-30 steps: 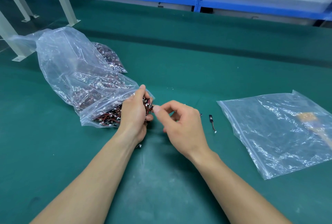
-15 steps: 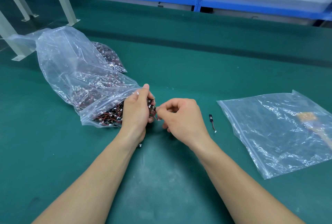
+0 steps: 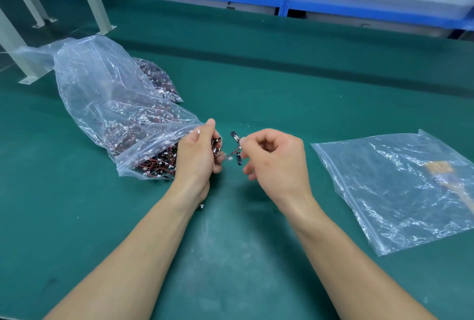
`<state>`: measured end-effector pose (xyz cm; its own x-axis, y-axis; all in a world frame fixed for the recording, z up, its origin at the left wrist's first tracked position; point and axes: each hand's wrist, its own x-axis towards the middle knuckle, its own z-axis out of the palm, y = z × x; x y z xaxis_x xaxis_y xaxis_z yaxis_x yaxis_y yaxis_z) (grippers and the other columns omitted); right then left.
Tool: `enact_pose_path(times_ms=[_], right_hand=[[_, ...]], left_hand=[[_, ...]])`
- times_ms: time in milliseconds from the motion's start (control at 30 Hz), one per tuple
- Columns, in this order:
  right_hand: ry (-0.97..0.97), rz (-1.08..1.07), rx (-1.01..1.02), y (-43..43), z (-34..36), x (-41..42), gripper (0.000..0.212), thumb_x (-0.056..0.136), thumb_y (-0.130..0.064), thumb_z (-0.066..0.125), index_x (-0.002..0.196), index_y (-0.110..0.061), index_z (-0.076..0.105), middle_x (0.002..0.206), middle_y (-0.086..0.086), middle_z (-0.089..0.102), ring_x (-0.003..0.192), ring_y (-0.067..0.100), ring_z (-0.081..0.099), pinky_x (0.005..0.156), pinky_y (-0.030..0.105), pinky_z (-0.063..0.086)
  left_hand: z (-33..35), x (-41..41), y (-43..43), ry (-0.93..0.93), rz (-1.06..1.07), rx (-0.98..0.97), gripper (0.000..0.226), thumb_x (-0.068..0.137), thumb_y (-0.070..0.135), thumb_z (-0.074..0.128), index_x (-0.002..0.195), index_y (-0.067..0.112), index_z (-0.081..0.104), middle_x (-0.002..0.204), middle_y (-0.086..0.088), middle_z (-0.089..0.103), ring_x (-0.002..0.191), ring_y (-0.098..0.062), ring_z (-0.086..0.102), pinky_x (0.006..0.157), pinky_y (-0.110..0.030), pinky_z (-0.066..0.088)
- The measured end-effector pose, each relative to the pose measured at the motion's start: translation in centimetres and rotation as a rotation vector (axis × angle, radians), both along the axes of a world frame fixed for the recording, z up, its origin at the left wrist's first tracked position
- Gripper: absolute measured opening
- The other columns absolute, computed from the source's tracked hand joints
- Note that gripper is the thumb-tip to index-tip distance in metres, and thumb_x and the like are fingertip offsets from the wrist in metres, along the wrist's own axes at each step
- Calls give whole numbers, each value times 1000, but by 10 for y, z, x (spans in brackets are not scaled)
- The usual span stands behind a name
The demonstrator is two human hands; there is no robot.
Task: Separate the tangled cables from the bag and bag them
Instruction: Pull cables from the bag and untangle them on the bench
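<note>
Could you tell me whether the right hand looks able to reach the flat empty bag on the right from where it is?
Probably yes: the right hand, pinching a small cable, has only bare green mat between it and the flat bag.

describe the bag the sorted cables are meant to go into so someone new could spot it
On the green table, look to the right of both hands. A clear zip bag lies flat there, nearly empty, with a tan patch showing near its far right edge. The bulging bag on the left is stuffed with red and black cables.
</note>
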<state>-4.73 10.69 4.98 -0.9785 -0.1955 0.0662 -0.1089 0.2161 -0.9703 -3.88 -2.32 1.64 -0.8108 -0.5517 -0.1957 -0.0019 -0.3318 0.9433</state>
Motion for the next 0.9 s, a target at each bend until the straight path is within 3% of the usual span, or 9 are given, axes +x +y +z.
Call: enact_pose_path(times_ms=[100, 167, 233, 300, 367, 433, 567, 900], right_hand=[[-63, -55, -54, 14, -1, -3, 24, 84, -15, 69, 61, -15, 66, 59, 1, 66, 41, 13, 50, 43, 20, 39], [-83, -82, -44, 25, -5, -4, 21, 79, -22, 70, 61, -13, 66, 60, 8, 63, 44, 17, 42, 45, 22, 34], [-88, -76, 51, 33, -12, -2, 21, 76, -28, 70, 59, -15, 67, 57, 12, 58, 48, 17, 37, 47, 24, 32], [-69, -39, 234, 34, -22, 2, 21, 79, -25, 70, 61, -14, 68, 49, 2, 54, 45, 13, 36, 46, 21, 33], [-31, -29, 437, 31, -32, 7, 22, 80, -27, 67, 60, -19, 68, 52, -5, 62, 47, 11, 47, 49, 24, 42], [3, -32, 589, 25, -37, 11, 21, 80, -31, 63, 60, -25, 67, 59, -11, 66, 63, 15, 61, 61, 28, 51], [60, 10, 778, 17, -40, 16, 19, 84, -36, 59, 73, -23, 68, 76, -6, 70, 82, 26, 63, 71, 32, 51], [87, 59, 814, 14, -43, 27, 28, 85, -50, 62, 71, -26, 66, 76, -8, 70, 81, 25, 64, 68, 30, 48]], left_hand=[[2, 0, 0, 1, 21, 7, 35, 102, 31, 54, 69, 20, 48, 54, 7, 49, 38, -10, 40, 37, -15, 23], [2, -1, 0, 1, 34, 9, 34, 102, 31, 54, 70, 21, 47, 54, 8, 49, 38, -9, 39, 37, -15, 23], [2, 0, 0, 3, 34, 14, 34, 102, 31, 54, 70, 21, 47, 53, 9, 49, 38, -9, 39, 36, -15, 23], [2, 0, 0, 3, 33, 16, 34, 102, 31, 53, 70, 21, 47, 52, 10, 49, 37, -9, 39, 35, -14, 22], [2, 0, 0, 0, 31, 15, 34, 102, 32, 53, 70, 21, 47, 52, 10, 49, 37, -9, 39, 36, -14, 22], [1, 0, 0, -1, 28, 14, 34, 101, 32, 53, 69, 22, 47, 53, 10, 50, 38, -9, 39, 36, -14, 22], [1, 0, -1, 3, 26, 12, 34, 101, 32, 54, 69, 22, 47, 54, 10, 50, 38, -9, 39, 36, -16, 22], [3, 1, 0, 3, 22, 22, 33, 101, 31, 53, 71, 21, 47, 53, 10, 50, 38, -9, 39, 35, -16, 22]])
